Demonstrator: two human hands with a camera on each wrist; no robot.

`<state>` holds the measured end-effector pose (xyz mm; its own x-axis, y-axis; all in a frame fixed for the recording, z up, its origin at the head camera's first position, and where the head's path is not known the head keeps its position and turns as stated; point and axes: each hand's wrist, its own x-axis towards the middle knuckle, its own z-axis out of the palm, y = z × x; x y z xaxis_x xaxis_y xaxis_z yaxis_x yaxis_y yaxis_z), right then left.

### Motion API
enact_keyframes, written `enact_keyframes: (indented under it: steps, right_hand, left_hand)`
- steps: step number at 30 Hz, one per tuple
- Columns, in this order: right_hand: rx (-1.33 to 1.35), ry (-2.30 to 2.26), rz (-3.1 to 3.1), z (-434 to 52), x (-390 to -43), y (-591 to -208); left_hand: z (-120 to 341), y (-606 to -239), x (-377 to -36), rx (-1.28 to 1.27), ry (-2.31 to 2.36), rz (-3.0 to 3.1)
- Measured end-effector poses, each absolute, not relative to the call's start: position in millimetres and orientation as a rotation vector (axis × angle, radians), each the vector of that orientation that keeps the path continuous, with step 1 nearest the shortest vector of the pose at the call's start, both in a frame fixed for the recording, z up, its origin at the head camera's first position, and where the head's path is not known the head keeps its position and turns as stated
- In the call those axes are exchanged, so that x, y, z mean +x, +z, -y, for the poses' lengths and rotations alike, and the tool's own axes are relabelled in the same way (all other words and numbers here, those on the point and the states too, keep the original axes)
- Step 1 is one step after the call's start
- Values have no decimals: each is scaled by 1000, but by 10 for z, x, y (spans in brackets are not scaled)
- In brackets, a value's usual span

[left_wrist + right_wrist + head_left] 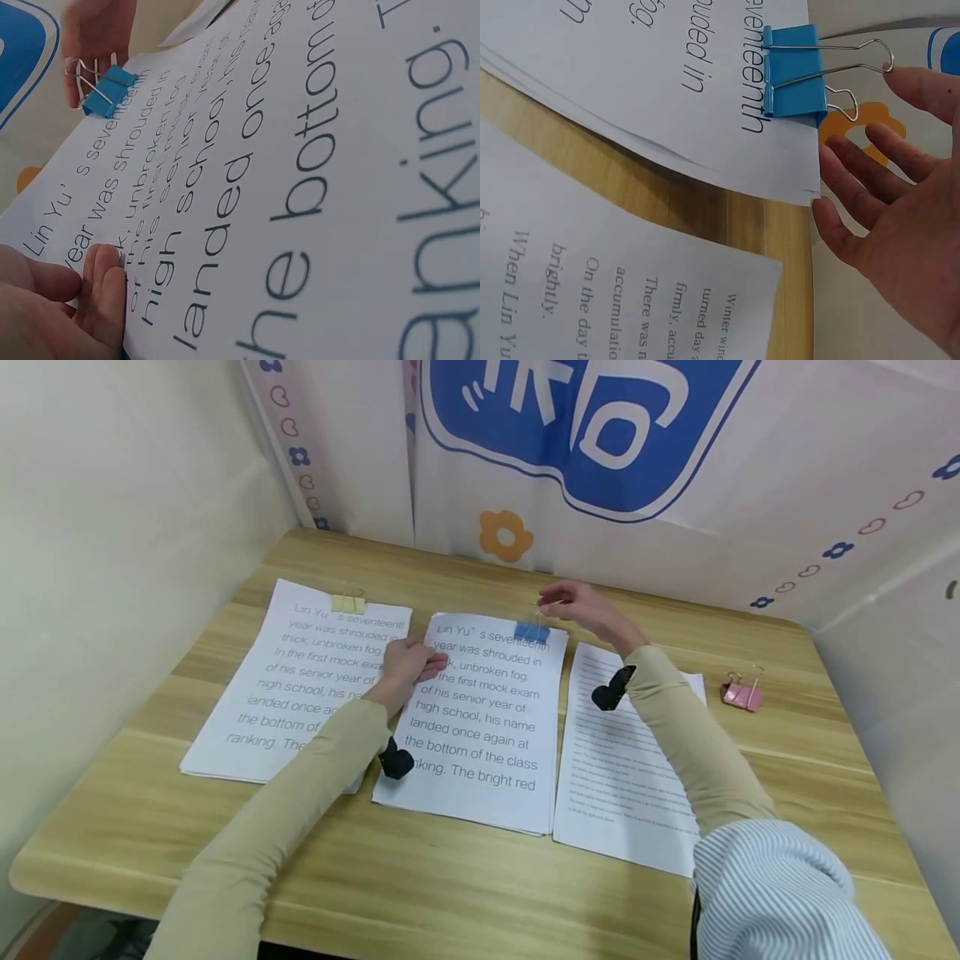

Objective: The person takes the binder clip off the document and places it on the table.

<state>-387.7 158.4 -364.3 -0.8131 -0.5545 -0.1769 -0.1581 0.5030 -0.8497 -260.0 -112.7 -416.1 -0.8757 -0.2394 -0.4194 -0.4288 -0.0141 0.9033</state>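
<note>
A stack of printed sheets [480, 718] lies in the middle of the wooden table [465, 877], with a blue binder clip [532, 630] [107, 90] [795, 71] clamped on its top edge. My left hand [408, 664] [60, 300] presses flat on the stack's left edge. My right hand [581, 606] [900, 217] hovers just behind the clip with fingers spread and holds nothing; one fingertip is near the clip's wire handle. A second stack [300, 685] at the left carries a yellow binder clip [348, 603].
A loose stack with small print [622, 760] [592, 285] lies at the right. A pink binder clip [742, 692] sits on the table farther right. White walls and a blue-printed banner [600, 435] close in the back and sides.
</note>
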Motion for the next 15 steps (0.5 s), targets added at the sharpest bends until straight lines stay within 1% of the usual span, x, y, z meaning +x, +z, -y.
enact_keyframes:
  steps: [15]
  right_hand:
    - [-584,-1296,-2263,-1521,-3816,-3638]
  left_hand:
    - [1112,-4145,-2585,-726,2003,-2113]
